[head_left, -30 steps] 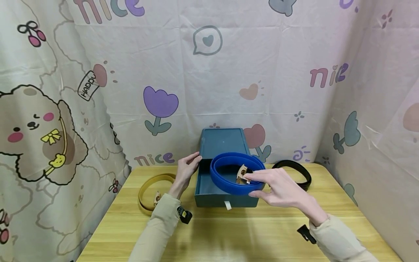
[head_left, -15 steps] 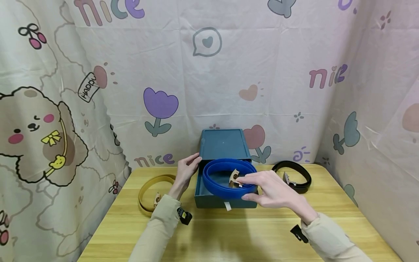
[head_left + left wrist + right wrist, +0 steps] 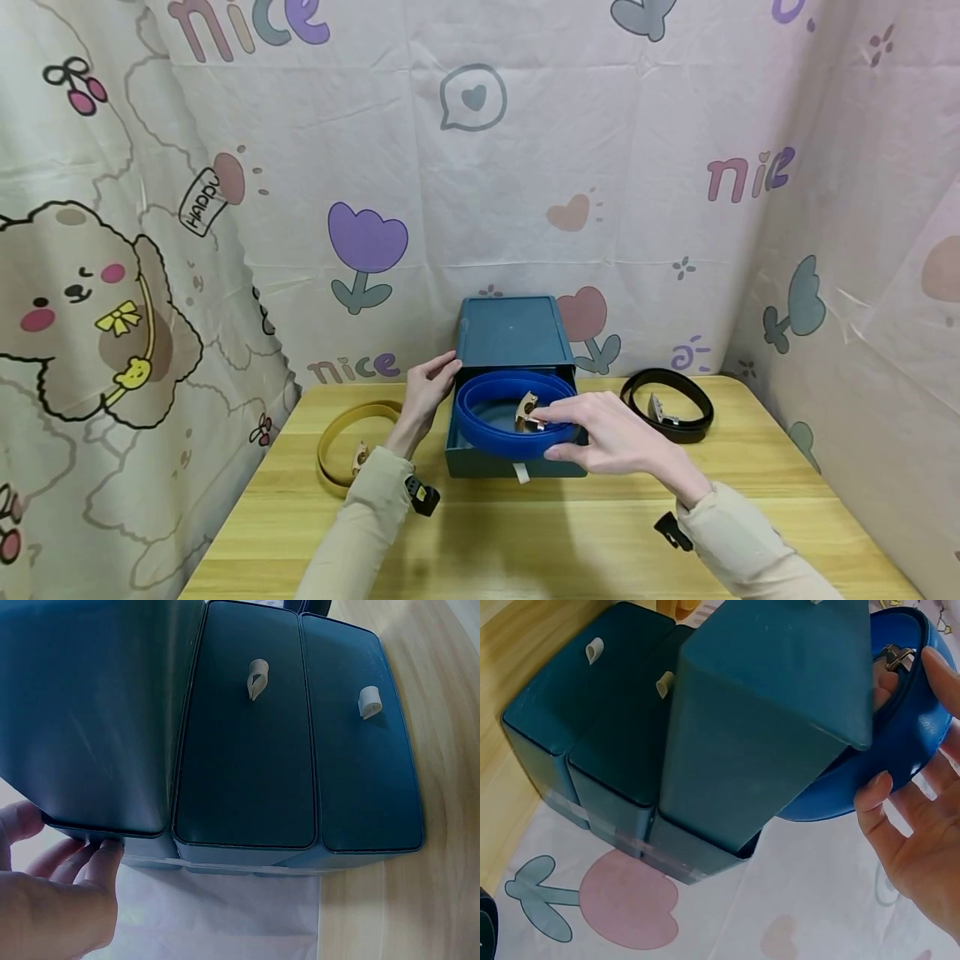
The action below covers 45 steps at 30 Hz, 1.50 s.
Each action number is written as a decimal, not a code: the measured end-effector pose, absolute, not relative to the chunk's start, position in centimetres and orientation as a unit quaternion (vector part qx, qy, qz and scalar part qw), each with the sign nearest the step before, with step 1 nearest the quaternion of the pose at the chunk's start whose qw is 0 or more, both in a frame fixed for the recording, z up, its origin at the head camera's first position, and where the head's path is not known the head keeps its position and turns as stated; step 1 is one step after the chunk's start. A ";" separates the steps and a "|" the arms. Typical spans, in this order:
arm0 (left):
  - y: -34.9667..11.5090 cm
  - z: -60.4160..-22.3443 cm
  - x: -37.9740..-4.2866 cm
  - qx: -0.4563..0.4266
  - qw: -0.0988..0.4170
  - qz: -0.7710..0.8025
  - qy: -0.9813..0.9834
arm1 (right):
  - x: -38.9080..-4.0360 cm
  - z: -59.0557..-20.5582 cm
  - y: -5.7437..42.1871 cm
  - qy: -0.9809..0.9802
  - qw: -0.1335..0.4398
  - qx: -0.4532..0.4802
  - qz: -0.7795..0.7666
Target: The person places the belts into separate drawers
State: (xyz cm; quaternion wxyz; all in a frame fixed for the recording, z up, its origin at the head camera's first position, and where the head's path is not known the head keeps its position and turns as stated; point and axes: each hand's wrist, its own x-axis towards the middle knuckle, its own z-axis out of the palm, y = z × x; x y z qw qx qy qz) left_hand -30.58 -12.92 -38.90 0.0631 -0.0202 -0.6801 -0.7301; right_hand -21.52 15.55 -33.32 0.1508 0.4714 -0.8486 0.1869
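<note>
My right hand [image 3: 618,433] grips a coiled blue belt [image 3: 491,437] near its gold buckle [image 3: 525,412]. The coil is over the pulled-out top drawer [image 3: 480,467] of a small teal drawer box [image 3: 513,333]; whether it touches the drawer floor cannot be told. In the right wrist view the belt [image 3: 922,735] shows partly behind the drawer's side wall. My left hand [image 3: 429,392] holds the box's left front corner, with fingers [image 3: 105,862] against its side beside the pulled-out drawer.
A coiled yellow belt [image 3: 326,442] lies left of the box, and a coiled black belt [image 3: 686,433] lies on the right. Below the pulled-out drawer are two shut drawers [image 3: 247,750] with white pull tabs. A patterned curtain [image 3: 480,208] hangs behind the wooden table [image 3: 517,542].
The right hand has moved left and slightly down with the blue belt, bringing it over the drawer. The black belt's buckle has come into sight. The left hand has stayed at the box.
</note>
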 end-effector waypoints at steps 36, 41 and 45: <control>-12.8 -38.8 -30.6 -0.006 0.053 -0.721 -0.691 | -25.2 -34.3 14.8 -0.877 0.087 0.435 0.185; -12.9 -38.9 -30.6 -0.010 0.059 -0.722 -0.689 | -25.5 -34.5 14.6 -0.878 0.095 0.436 0.175; -12.9 -38.9 -30.7 -0.008 0.058 -0.723 -0.688 | -25.7 -34.7 14.4 -0.883 0.101 0.430 0.159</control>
